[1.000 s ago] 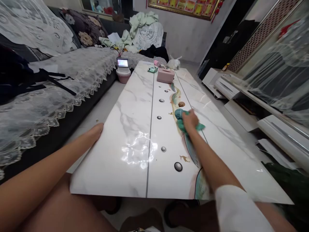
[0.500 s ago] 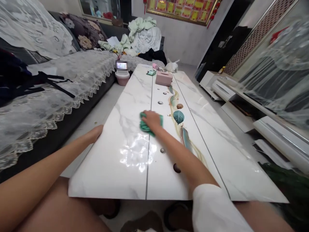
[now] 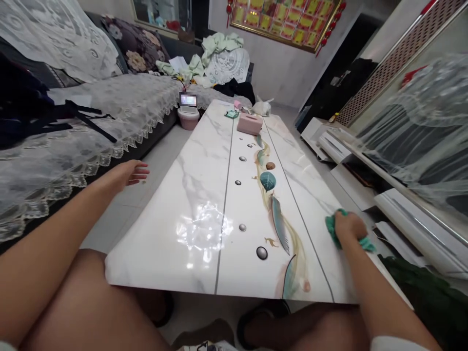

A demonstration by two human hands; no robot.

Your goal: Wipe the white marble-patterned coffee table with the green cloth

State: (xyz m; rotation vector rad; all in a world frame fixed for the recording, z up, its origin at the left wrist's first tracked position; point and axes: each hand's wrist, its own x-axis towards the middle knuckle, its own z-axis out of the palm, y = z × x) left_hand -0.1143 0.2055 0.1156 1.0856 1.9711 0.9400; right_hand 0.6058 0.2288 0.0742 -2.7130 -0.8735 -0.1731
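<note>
A green cloth (image 3: 332, 228) is bunched under my right hand (image 3: 349, 227), whose fingers press it at the right edge of the long table (image 3: 190, 195). Part of the cloth sticks out past the hand on the right. My left hand (image 3: 134, 173) hovers off the table's left side, over the floor, with its fingers spread and nothing in them. The tabletop is white and marble-patterned, with printed leaves, pebbles and two grey lines.
Toward the table's far end sit a pink tissue box (image 3: 250, 123), a small green packet (image 3: 231, 114) and a plastic bag (image 3: 262, 107). A lace-covered sofa (image 3: 109, 97) runs along the left. A white low cabinet (image 3: 413, 204) and a dark green plant (image 3: 424, 287) are on the right.
My right hand has carried the cloth from the table's middle to its right edge. My left hand has come off the left edge, and its fingers have spread.
</note>
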